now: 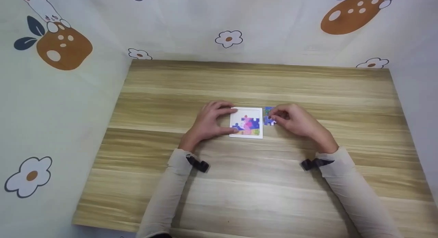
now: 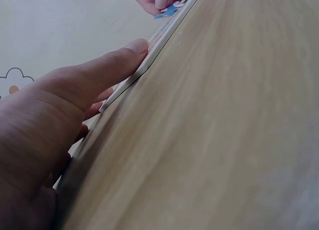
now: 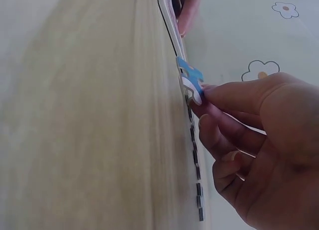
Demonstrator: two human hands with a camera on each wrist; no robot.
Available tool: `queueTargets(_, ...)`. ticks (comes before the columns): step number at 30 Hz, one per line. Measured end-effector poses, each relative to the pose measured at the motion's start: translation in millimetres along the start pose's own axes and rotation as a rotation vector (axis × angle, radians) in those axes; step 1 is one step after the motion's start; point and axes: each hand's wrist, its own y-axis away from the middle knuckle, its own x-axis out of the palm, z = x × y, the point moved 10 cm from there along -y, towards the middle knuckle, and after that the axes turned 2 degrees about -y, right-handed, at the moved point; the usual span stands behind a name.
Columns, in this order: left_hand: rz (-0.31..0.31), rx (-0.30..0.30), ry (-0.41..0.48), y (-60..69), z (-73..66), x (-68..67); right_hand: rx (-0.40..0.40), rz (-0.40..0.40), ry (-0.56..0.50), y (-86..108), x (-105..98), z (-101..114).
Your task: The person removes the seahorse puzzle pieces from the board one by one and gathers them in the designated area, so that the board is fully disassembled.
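Observation:
A white square puzzle tray (image 1: 246, 137) lies on the table, its lower part filled with joined pieces showing a pink figure on blue. My left hand (image 1: 207, 123) rests on the tray's left side, thumb and fingers spread over its edge; the left wrist view shows the thumb (image 2: 137, 46) on the rim. Just right of the tray, my right hand (image 1: 297, 121) pinches a blue and white puzzle piece (image 3: 192, 80) between thumb and fingertips, tilted above the surface. Other blue pieces (image 1: 269, 110) lie beneath and beside the right fingers, partly hidden by them.
The wood-grain table (image 1: 239, 183) extends around the tray on all sides. A pale curtain or wall covering (image 1: 184, 29) with flowers and rabbits stands along the back and left edges. Black straps with small devices are on both wrists.

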Motion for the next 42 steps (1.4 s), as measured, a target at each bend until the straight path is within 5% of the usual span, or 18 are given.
queueTargets(11,0.006,-0.012,-0.001,0.3,0.7,1.2,-0.017,-0.027,0.015,-0.7,-3,-1)
queueTargets(22,0.005,-0.003,-0.002,-0.9,-0.9,0.1,-0.032,0.009,0.156,6.4,-14,-4)
queueTargets(30,0.017,-0.010,-0.009,-0.3,-0.2,1.3,0.009,0.076,0.149,8.6,-10,-7)
queueTargets(42,0.022,-0.018,-0.011,-0.4,0.6,1.8,0.040,0.044,0.158,8.2,-7,-8)
